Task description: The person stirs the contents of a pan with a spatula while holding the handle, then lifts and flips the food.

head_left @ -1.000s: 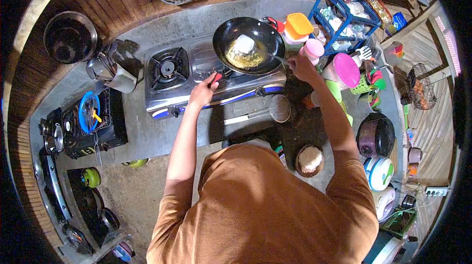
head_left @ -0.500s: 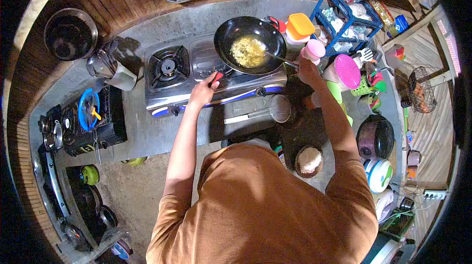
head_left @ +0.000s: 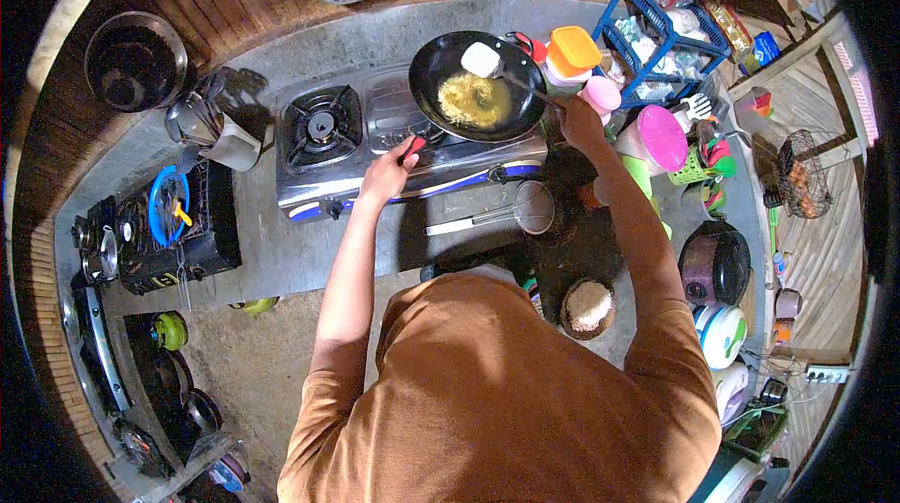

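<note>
A black wok (head_left: 441, 62) with yellow fried food (head_left: 476, 98) sits on the right burner of a steel two-burner stove (head_left: 375, 133). My left hand (head_left: 389, 170) grips the wok's red handle (head_left: 412, 145) at the near left. My right hand (head_left: 577, 119) holds a metal spatula (head_left: 487, 62) by its handle at the wok's right rim. The spatula's pale blade is lifted over the far side of the wok, above the food.
A wire strainer (head_left: 525, 208) lies in front of the stove. A bowl of white rice (head_left: 589, 306) stands near my right elbow. Plastic containers (head_left: 600, 81), a blue basket (head_left: 666, 25) and a rice cooker (head_left: 717, 264) crowd the right. A metal jug (head_left: 211, 133) stands left of the stove.
The spatula blade went from resting on the food, down into the wok, and now is raised at the wok's far side. My left hand stayed on the handle.
</note>
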The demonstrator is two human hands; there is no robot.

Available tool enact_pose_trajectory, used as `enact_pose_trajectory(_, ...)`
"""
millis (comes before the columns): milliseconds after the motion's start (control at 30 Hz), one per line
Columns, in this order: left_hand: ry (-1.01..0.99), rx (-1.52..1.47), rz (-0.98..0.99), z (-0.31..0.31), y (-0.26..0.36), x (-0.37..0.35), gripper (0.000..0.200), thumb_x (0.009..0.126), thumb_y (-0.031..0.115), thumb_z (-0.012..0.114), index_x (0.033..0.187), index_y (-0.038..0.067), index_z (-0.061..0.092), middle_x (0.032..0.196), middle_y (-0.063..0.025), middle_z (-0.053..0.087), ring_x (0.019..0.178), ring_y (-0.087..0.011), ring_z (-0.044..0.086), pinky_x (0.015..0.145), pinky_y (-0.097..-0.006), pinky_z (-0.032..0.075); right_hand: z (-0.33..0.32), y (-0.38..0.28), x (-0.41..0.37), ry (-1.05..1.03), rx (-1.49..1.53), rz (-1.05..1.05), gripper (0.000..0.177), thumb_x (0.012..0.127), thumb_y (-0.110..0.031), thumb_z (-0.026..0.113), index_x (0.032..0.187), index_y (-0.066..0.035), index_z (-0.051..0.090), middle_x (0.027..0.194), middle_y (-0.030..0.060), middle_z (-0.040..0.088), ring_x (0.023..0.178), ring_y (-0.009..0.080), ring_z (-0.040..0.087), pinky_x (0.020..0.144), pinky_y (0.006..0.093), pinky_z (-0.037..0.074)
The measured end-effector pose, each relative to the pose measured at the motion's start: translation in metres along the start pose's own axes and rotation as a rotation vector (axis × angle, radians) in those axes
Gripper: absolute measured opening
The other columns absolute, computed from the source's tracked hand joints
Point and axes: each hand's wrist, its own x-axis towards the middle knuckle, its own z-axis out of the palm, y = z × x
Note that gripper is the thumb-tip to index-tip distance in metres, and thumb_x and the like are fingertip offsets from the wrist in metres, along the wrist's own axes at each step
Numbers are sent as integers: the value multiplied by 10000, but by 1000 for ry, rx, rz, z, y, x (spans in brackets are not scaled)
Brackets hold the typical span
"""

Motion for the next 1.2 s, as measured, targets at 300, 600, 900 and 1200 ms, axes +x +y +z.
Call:
enact_pose_trajectory(300,5,27,40,1,-2,0,469,900,403,525,1343,269,447,1232,-143,557,1137,-356,520,944,-410,426,34,15,5,126,-327,-88,173,735,-64,553,895,-37,613,830,175,603,829,306,613,708,396,523)
enact_pose_trajectory(600,-20,32,25,1,-2,2,478,904,422,518,1349,263,444,1243,-138,556,1147,-337,525,950,-398,422,15,-9,16,-288,160,-45,240,790,-112,592,1014,-45,645,902,162,648,856,327,622,767,405,494)
enact_pose_trajectory(900,-29,44,-2,-1,2,0,485,898,440,523,1348,275,447,1248,-133,559,1154,-323,529,955,-381,422,-5,9,-2,-82,-105,74,268,822,-160,583,1065,-52,618,911,163,612,863,338,617,742,410,502)
enact_pose_trajectory(1200,-10,36,29,1,-2,1,470,899,407,527,1346,290,441,1250,-114,552,1145,-336,521,953,-412,424,-20,11,-27,-158,-195,89,206,803,-137,577,975,-26,603,878,190,583,800,377,616,671,455,516)
